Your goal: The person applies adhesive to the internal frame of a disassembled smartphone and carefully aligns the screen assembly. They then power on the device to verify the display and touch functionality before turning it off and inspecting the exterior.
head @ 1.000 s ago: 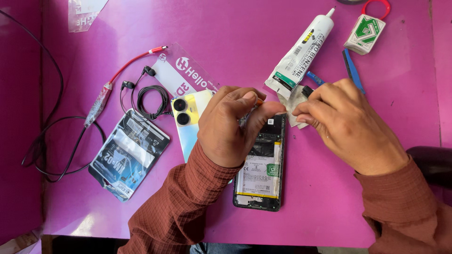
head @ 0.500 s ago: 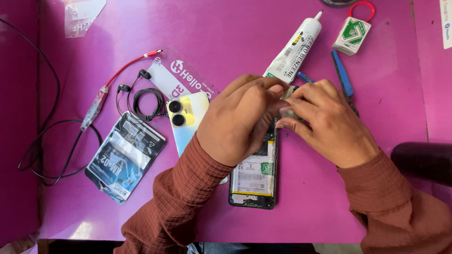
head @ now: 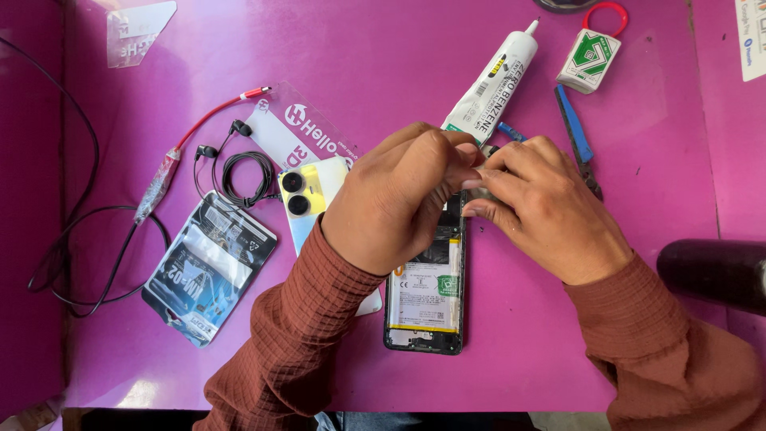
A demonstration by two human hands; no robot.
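Both hands, left hand (head: 399, 199) and right hand (head: 542, 211), pinched together over top edge of opened smartphone (head: 425, 299); gripped item hidden. Glue tube (head: 491, 84) at 12 o'clock, pliers (head: 576, 137) at 1. Bare magenta tabletop (head: 511, 351) toward 5 o'clock.

Phone repair bench: magenta table (head: 199, 72); opened phone (head: 424, 299) beneath the fingers (head: 447, 156); glue tube (head: 491, 80) just beyond them; blue-handled pliers (head: 576, 136), earphones (head: 239, 168), sealed parts pouch (head: 209, 267) alongside.

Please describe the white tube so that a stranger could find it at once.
Look at the far edge of the pink table. Above the two hands lies a white tube with a pointed nozzle, tilted. It is the only long white thing; the small green packet sits beside it.
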